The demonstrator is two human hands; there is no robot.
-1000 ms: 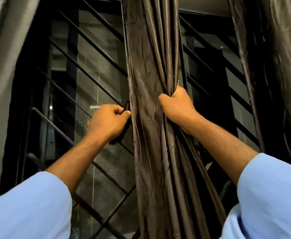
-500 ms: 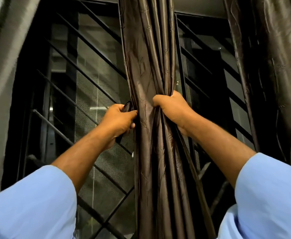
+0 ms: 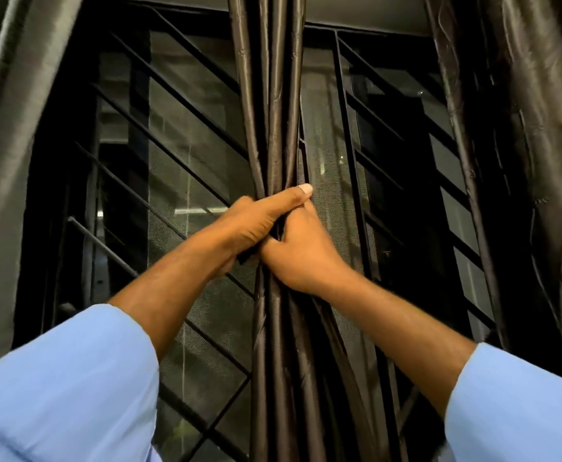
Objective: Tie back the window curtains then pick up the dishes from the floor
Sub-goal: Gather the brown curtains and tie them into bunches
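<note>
- Step in hand: the first half of the task, tying back the curtains. Dishes and floor are out of frame; that half looks not yet begun.
- Centre curtain (image 3: 274,95): dark brown, shiny cloth, hanging down the middle of the frame from top edge to bottom edge. Bunched into a tight column at mid-frame, spreading a little below the grip.
- Left hand (image 3: 252,225): comes in from lower left, wrapped round the bunched cloth. Its thumb lies across the front of the folds, nail showing right of the column. The other fingers are curled behind the cloth; their tips cannot be seen.
- Right hand (image 3: 301,251): comes in from lower right, touching the left hand just below it. Fingers curled in against the same gather. A dark strip shows between the two hands, perhaps a tie-back band or only a fold; cannot tell which.
- Both sleeves light blue, at the lower corners of the frame.
- Window grille (image 3: 179,155): black diagonal bars with mesh behind, showing either side of the centre curtain.
- More curtain at far left (image 3: 9,95) and far right (image 3: 523,128), hanging loose, not gathered.
- Next move, as I judge it: hold the gather firm with one hand while the other passes a tie round and fastens it. Slippery cloth; a slack grip would let the folds slide out.
- The side curtains likely want the same treatment before the dishes.
</note>
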